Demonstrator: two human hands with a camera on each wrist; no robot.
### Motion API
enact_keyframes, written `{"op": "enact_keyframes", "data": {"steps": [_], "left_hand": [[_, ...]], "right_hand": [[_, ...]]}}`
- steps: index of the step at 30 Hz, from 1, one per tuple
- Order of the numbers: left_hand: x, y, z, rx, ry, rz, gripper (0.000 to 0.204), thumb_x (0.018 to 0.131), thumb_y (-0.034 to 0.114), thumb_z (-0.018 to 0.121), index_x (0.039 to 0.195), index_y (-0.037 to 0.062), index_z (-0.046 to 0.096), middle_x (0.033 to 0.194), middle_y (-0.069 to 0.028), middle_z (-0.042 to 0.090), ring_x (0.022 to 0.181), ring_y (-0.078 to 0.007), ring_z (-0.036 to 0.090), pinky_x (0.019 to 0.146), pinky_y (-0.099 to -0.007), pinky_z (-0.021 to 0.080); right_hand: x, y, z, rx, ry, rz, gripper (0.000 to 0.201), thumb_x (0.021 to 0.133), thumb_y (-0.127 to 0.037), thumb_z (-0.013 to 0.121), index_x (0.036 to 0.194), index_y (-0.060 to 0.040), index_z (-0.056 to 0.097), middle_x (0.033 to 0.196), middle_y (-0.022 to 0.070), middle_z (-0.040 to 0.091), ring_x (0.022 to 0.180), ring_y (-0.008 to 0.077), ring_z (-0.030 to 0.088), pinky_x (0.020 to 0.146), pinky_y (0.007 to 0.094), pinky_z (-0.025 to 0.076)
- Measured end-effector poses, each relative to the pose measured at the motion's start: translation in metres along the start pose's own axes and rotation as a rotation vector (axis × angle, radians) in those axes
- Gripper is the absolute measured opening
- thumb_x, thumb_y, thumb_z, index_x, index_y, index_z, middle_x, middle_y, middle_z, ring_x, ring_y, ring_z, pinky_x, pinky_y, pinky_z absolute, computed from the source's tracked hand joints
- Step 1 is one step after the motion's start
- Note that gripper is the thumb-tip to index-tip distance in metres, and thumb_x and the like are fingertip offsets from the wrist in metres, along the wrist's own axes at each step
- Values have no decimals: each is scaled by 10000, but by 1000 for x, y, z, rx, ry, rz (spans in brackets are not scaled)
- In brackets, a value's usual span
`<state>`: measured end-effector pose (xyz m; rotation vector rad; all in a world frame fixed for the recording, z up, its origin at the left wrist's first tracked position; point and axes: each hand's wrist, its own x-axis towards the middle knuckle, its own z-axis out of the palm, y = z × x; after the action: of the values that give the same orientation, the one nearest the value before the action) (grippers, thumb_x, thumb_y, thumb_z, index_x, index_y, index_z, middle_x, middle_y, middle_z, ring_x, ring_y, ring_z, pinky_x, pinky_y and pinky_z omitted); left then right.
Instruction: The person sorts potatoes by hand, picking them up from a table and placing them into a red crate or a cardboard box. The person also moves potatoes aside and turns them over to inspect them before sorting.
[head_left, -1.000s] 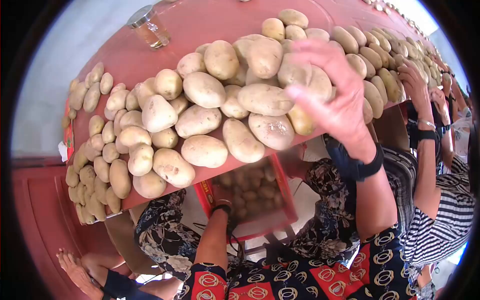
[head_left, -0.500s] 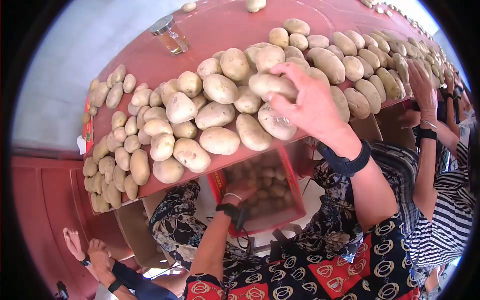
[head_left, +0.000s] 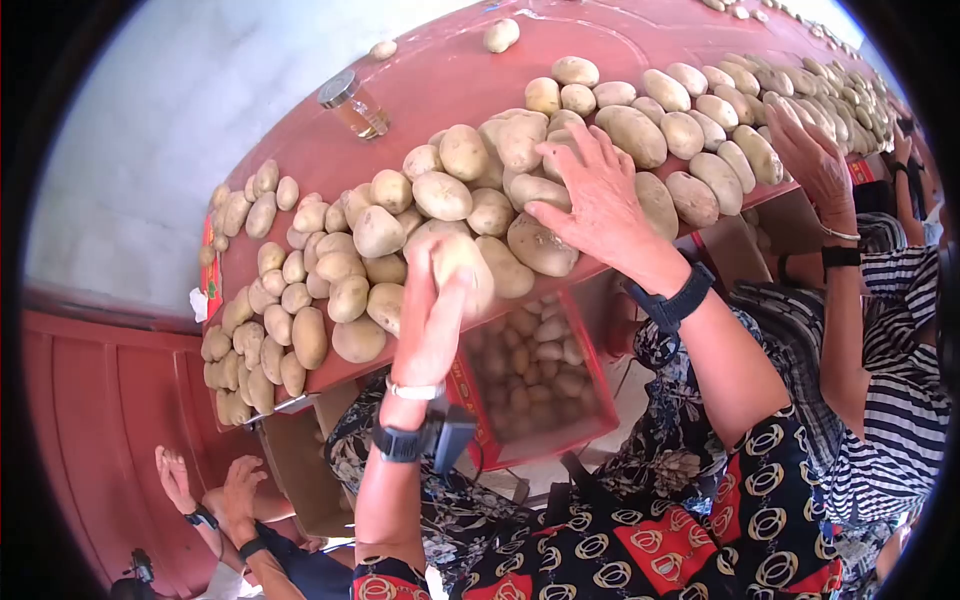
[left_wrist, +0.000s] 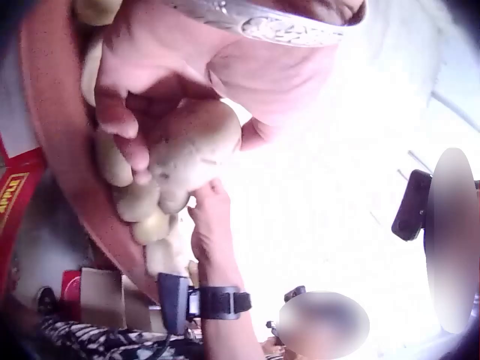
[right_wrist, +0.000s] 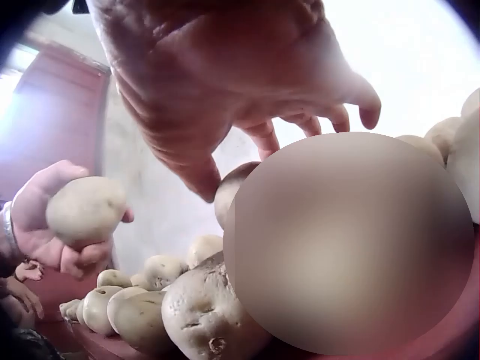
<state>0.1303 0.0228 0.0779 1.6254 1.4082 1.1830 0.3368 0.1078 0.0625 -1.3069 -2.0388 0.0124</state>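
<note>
In the head view my left hand (head_left: 430, 330) is raised at the table's front edge and grips a pale potato (head_left: 466, 276) between thumb and fingers. The left wrist view shows that potato (left_wrist: 196, 146) with the fingers wrapped round its side. To the right of it, my right hand (head_left: 605, 205) is spread low over the heap, fingertips right at a long potato (head_left: 536, 190). Seen from the right wrist, the right hand (right_wrist: 232, 67) arches over potatoes with its fingers apart. A large pitted potato (right_wrist: 199, 311) lies below it.
Rows of potatoes cover the front of the red table (head_left: 440, 95). A lidded glass jar (head_left: 360, 112) stands behind them. Below the edge is a red box (head_left: 472, 402) of potatoes, with a cardboard box (head_left: 300, 470) to its left. Another person's hand (head_left: 815, 165) is at the right.
My left hand has come up from the red box to the table edge with a potato. The right hand has loosened from the potato it gripped, which now lies on the heap.
</note>
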Motion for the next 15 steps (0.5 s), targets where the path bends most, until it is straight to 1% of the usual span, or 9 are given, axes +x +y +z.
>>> {"op": "enact_keyframes", "data": {"steps": [1,3,4,6,7,9,13,14,15], "left_hand": [[11,17,-2,138,9,-8,467,872,252,550,1257,21,421,1081,-83,534,984,-170,516,845,-308,440],[31,35,4,276,14,-81,486,831,261,624,1218,22,452,1037,-126,582,935,-234,569,829,-351,452],[39,36,8,278,9,-78,486,831,261,624,1218,22,452,1037,-126,582,935,-234,569,829,-351,452],[53,36,14,678,71,143,532,785,307,681,1180,26,465,1024,-180,605,914,-316,602,820,-400,460],[60,30,19,681,62,143,532,785,307,681,1180,26,465,1024,-180,605,914,-316,602,820,-400,460],[73,17,31,807,160,155,546,767,337,690,1162,32,467,1021,-214,600,947,-384,583,795,-449,462],[84,16,46,896,149,-8,602,743,265,708,1211,15,421,1159,-240,506,998,-413,550,829,-458,460],[80,19,45,861,111,52,649,731,228,715,1248,9,391,1225,-258,442,1010,-421,539,832,-458,465],[77,16,42,865,104,57,649,731,228,715,1248,9,391,1225,-258,442,1010,-421,539,832,-458,465]], "right_hand": [[-1,0,1,-46,5,30,617,737,-365,687,1237,-75,471,1297,211,360,1204,376,337,937,506,300],[-1,3,0,-23,-26,61,674,736,-398,684,1278,-82,437,1316,216,345,1211,383,328,948,513,287],[0,5,1,1,-60,82,732,736,-431,680,1320,-89,402,1335,221,330,1218,389,320,959,520,273],[0,9,5,-3,-53,77,740,739,-453,667,1329,-94,400,1338,220,328,1222,386,319,960,527,265],[-2,10,6,-10,-52,68,749,743,-475,654,1338,-99,397,1340,219,327,1226,382,317,961,533,256],[-1,9,6,-28,-80,83,738,754,-484,635,1336,-95,398,1344,223,329,1224,381,321,961,539,249],[-1,1,5,-93,-108,132,682,799,-492,569,1325,-88,409,1355,230,326,1222,375,329,951,545,245],[-1,2,5,-93,-107,135,682,799,-492,569,1325,-88,409,1355,230,326,1222,375,329,951,545,245],[-1,3,6,-94,-100,129,663,810,-484,552,1323,-89,411,1357,231,324,1225,374,327,944,553,244]]}}
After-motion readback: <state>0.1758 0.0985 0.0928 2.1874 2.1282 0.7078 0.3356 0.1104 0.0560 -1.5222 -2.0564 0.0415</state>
